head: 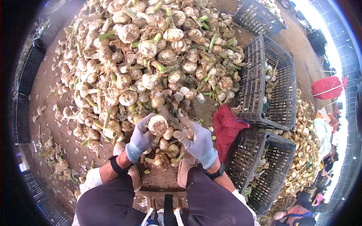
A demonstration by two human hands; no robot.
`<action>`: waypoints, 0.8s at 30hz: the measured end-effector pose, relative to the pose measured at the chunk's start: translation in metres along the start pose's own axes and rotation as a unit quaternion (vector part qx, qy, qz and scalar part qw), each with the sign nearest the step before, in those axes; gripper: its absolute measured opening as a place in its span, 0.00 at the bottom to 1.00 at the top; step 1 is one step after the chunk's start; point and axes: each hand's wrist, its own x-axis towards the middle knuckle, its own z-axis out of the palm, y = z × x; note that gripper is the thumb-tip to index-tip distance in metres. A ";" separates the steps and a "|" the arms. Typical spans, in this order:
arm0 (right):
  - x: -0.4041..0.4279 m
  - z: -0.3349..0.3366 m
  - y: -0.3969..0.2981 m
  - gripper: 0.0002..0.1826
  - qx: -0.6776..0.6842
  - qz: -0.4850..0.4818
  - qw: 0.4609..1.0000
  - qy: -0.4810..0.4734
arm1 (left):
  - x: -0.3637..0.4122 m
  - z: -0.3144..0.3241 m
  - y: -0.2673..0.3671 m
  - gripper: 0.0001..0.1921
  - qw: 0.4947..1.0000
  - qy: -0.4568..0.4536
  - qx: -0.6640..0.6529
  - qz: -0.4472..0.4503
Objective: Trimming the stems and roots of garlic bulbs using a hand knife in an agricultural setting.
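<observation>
My left hand, in a pale glove with a light blue cuff, holds a garlic bulb with its soil-stained root side turned up. Close on its right, my right hand, gloved alike, is closed around the handle of what looks like a small knife. Its blade is blurred and points up and left, just above the held bulb. Beneath and between the hands lie several loose garlic bulbs on the ground between my shoes. A large heap of garlic bulbs with cut stems rises directly in front of the hands.
On the right stand a black plastic crate and a nearer one, both partly filled. A red mesh sack lies beside them. More garlic is piled beyond. Another person's hand shows at lower right. Dark crates line the left.
</observation>
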 end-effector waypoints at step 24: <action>-0.003 0.032 0.035 0.15 -0.292 -0.148 0.941 -0.083 | -0.020 -0.014 0.006 0.08 0.976 -0.007 0.217 0.022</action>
